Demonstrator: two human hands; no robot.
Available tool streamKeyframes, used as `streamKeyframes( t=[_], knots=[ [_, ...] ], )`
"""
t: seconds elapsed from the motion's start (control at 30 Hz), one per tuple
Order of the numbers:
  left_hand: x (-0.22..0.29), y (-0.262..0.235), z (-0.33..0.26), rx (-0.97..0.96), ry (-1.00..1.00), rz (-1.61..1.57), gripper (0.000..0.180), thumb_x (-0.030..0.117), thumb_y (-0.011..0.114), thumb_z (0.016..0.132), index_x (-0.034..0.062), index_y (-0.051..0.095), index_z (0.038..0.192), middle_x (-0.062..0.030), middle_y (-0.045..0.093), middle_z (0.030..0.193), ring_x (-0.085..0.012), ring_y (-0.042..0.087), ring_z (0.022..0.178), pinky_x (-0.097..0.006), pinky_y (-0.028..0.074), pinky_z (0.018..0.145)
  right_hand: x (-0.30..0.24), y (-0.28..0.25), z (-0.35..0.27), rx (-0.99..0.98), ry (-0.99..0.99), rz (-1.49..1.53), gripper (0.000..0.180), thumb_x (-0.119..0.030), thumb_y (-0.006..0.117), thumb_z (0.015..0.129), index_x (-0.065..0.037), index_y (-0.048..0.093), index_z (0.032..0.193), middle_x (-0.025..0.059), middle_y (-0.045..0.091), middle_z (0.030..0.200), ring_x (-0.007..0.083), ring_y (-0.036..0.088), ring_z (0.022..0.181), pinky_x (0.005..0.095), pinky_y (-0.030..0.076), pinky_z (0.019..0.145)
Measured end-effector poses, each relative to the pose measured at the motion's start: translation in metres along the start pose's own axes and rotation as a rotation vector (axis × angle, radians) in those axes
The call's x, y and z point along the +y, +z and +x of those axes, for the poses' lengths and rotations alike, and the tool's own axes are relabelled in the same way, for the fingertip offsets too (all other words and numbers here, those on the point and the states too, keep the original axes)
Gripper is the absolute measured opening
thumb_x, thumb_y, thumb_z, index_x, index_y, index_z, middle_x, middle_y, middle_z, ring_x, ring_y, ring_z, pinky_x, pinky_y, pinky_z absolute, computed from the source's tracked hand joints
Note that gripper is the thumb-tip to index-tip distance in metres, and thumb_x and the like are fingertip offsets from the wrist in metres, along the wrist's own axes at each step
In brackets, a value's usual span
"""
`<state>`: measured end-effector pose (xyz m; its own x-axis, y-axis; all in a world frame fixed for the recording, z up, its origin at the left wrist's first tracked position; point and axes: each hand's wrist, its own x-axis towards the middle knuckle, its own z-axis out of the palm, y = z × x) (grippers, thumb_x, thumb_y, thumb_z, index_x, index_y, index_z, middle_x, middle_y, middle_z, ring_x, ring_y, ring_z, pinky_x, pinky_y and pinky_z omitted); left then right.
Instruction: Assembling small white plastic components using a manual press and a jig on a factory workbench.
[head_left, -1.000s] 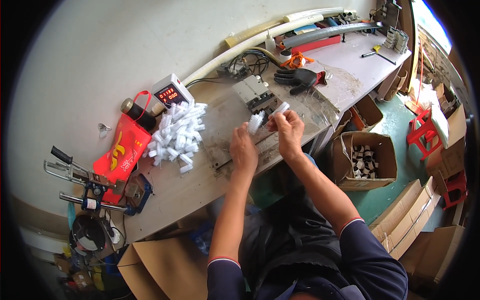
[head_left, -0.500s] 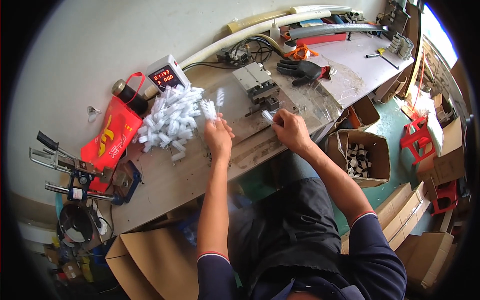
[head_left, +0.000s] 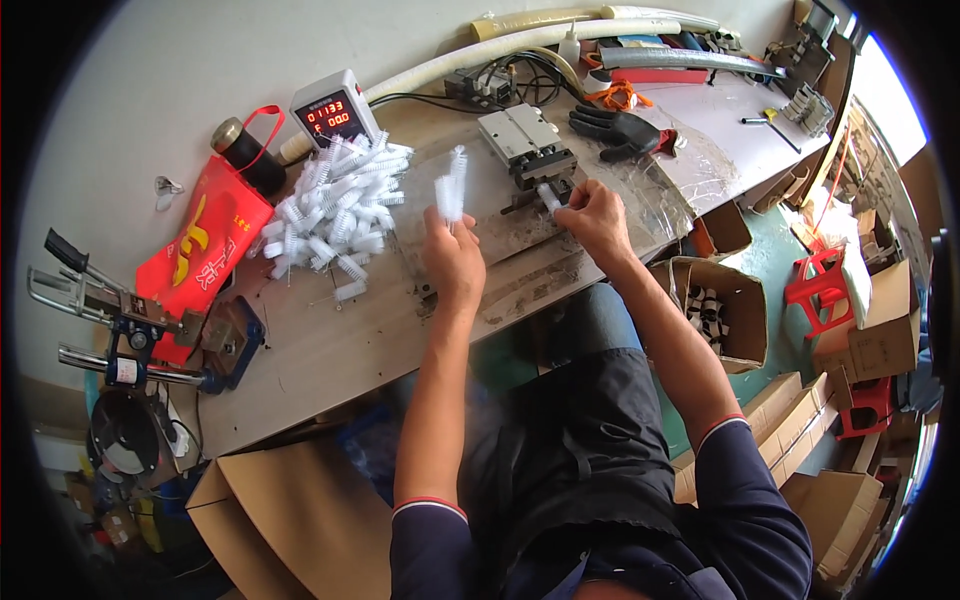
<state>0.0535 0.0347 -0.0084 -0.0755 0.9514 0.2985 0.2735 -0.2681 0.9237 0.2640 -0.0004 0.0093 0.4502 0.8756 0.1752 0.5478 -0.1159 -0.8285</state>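
Closed around the lower ends of several small white bristle brushes [head_left: 450, 192], my left hand [head_left: 455, 262] holds them upright above the front of the bench. My right hand [head_left: 598, 222] pinches one more white brush [head_left: 548, 198] between thumb and fingers. That brush is at the front of a small metal clamping machine [head_left: 528, 145] with a light grey block on top; whether it touches the jaws, I cannot tell. A heap of similar white brushes [head_left: 335, 205] lies left of my left hand.
A counter box [head_left: 335, 110] with red digits stands behind the heap. At left are a red bag [head_left: 205, 245], a dark flask [head_left: 245, 155] and a lever clamp fixture [head_left: 135, 335]. A black glove [head_left: 615, 130] lies right of the machine. A cardboard box [head_left: 715, 310] stands below the bench's right edge.
My right hand has brought its brush closer to the front of the machine. My left hand's brushes have shifted to the right and now stand closer together. The whole view has turned slightly.
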Motion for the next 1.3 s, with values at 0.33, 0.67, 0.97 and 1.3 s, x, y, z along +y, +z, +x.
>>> streamKeyframes(
  t=[0.33, 0.67, 0.97, 1.3],
  knots=[
    [-0.006, 0.002, 0.000, 0.118, 0.155, 0.069, 0.017, 0.003, 0.052, 0.099, 0.0049, 0.056, 0.115, -0.0133, 0.074, 0.098, -0.0315, 0.072, 0.079, -0.045, 0.054, 0.071, 0.000, 0.007, 0.005, -0.001, 0.059, 0.080, 0.020, -0.012, 0.076, 0.067, -0.001, 0.063, 0.078, 0.0091, 0.063, 0.067, 0.0207, 0.060, 0.064, 0.0365, 0.050, 0.063],
    [-0.009, 0.005, 0.000, 0.156, 0.155, 0.179, 0.024, 0.002, 0.060, 0.094, 0.0032, 0.058, 0.118, -0.0220, 0.067, 0.102, -0.0436, 0.066, 0.094, -0.050, 0.052, 0.079, 0.007, 0.009, 0.009, 0.006, 0.052, 0.116, 0.019, -0.014, 0.076, 0.067, -0.001, 0.063, 0.074, 0.0097, 0.062, 0.066, 0.0209, 0.060, 0.063, 0.0367, 0.050, 0.063],
    [0.008, 0.025, 0.001, -0.096, 0.243, 0.424, 0.021, 0.004, 0.058, 0.096, 0.0033, 0.058, 0.117, -0.0203, 0.066, 0.101, -0.0431, 0.064, 0.096, -0.052, 0.050, 0.083, 0.012, 0.013, -0.004, 0.149, 0.042, 0.223, 0.025, -0.019, 0.077, 0.074, -0.001, 0.061, 0.075, 0.0104, 0.061, 0.066, 0.0209, 0.060, 0.065, 0.0371, 0.050, 0.065],
    [0.014, 0.045, -0.002, -0.177, 0.317, 0.513, 0.023, 0.004, 0.062, 0.094, 0.0039, 0.056, 0.117, -0.0178, 0.068, 0.101, -0.0400, 0.064, 0.101, -0.051, 0.048, 0.086, 0.013, 0.021, -0.015, 0.196, -0.165, 0.436, 0.018, -0.013, 0.076, 0.089, 0.000, 0.065, 0.090, 0.0011, 0.062, 0.072, 0.0057, 0.054, 0.068, 0.0267, 0.046, 0.060]
  ],
)
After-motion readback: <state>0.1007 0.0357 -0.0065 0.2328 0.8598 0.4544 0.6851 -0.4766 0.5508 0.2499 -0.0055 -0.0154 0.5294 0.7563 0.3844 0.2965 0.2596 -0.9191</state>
